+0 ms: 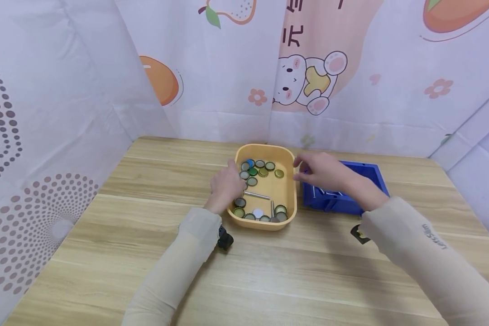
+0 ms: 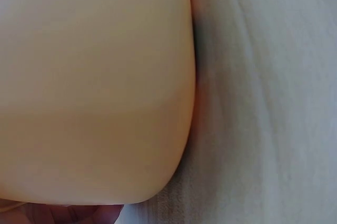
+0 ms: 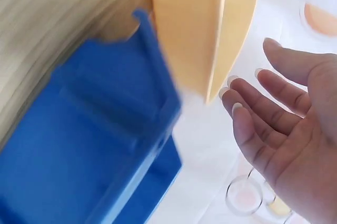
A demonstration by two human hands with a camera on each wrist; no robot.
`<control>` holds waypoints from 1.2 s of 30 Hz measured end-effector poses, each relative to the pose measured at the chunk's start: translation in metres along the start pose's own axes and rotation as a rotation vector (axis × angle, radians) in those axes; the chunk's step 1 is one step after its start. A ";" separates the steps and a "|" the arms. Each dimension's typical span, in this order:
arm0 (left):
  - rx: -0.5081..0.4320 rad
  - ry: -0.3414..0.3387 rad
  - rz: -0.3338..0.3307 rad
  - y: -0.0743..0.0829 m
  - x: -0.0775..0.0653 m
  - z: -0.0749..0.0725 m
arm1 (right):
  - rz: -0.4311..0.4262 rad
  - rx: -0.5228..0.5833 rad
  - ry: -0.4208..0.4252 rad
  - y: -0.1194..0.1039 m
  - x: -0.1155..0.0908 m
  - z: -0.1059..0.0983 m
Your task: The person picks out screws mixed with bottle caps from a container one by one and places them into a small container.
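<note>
A yellow tray holds several bottle caps and slim silvery metal rods. My left hand reaches over the tray's left rim, fingers down among the caps by the left wall. Its fingertips are hidden, so I cannot tell whether they pinch a cap. In the left wrist view the tray's outer wall blocks most of that hand. Just past the right rim hovers my right hand, its fingers loosely bent with nothing between them, beside a blue bin.
More silvery rods lie inside the blue bin, right of the tray. Both containers stand on a wood-grain table. A printed white curtain hangs behind the table's far edge. Dark wrist gear sits under the left sleeve.
</note>
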State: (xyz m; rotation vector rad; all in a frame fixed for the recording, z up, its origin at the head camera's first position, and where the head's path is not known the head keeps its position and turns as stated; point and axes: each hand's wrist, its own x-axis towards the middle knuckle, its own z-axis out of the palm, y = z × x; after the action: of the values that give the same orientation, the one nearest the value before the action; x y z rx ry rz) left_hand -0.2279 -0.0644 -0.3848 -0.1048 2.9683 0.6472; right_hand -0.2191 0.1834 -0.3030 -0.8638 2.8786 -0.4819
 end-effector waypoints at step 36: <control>-0.009 0.022 -0.005 0.000 0.002 0.002 | 0.064 -0.214 -0.208 -0.067 0.034 0.095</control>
State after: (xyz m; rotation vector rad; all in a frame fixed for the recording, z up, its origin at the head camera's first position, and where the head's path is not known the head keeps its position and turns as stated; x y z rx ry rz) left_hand -0.2294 -0.0642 -0.3867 -0.1205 2.9853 0.6630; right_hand -0.1951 0.0862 -0.3713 -0.7938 2.7871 -0.0723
